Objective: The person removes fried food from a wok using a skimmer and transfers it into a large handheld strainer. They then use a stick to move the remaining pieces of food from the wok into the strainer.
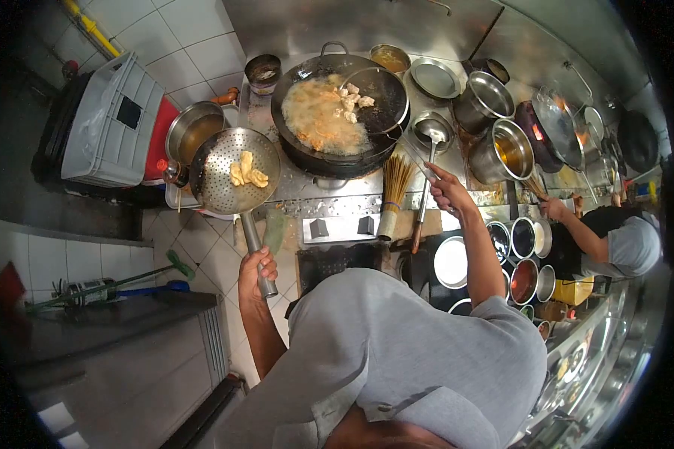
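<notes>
My left hand (257, 274) is wrapped round the handle of a perforated strainer (219, 168), held left of the wok, with a few yellowish fried pieces (248, 172) in it. In the big black wok (386, 93), oil (314, 112) bubbles with orange bits. Pale chunks (352, 101) sit at the wok's right side, where a round wire rim shows. My right hand (448, 188) is closed on a thin metal handle that reaches up-left toward the wok. Just beside that hand lie a ladle (433, 130) and a bamboo brush (395, 187).
Metal pots (501, 152) and a flat pan (436, 78) stand right of the wok. A pot of liquid (195, 132) and a grey crate (112, 131) are at left. Another person (614, 239) works by a second wok (558, 131) at right, near round containers (451, 262).
</notes>
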Motion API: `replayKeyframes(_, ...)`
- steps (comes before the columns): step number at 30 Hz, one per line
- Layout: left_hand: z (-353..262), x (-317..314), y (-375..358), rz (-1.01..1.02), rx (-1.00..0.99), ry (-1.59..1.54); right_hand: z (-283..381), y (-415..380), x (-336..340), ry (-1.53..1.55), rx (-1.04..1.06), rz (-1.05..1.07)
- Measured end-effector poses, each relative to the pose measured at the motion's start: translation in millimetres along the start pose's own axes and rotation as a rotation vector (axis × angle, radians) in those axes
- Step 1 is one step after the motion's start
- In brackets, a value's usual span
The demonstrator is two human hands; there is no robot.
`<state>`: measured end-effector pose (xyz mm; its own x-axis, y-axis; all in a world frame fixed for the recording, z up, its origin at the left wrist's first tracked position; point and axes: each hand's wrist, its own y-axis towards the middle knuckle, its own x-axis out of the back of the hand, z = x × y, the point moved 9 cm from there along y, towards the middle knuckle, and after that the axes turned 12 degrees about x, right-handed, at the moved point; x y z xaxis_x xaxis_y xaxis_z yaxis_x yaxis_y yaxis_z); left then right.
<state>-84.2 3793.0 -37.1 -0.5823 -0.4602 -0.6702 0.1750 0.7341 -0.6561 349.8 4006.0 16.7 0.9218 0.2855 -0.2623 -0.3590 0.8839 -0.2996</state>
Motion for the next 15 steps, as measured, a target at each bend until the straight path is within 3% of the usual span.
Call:
replayKeyframes(10,-3.8,0.9,0.2,-0.010,-0.016,-0.004,22.0,9.0,17.2,-0.319,0.096,-0.153)
replayKeyframes(13,-4.1,-1.5,-4.0,-0.019,-0.021,-0.008,35.2,14.0,19.8,-0.538,0.188,-0.215)
replayKeyframes(15,-4.5,-2.2,-3.7,-0.021,-0.022,-0.007,59.0,12.6,15.4,-0.845,0.330,-0.281)
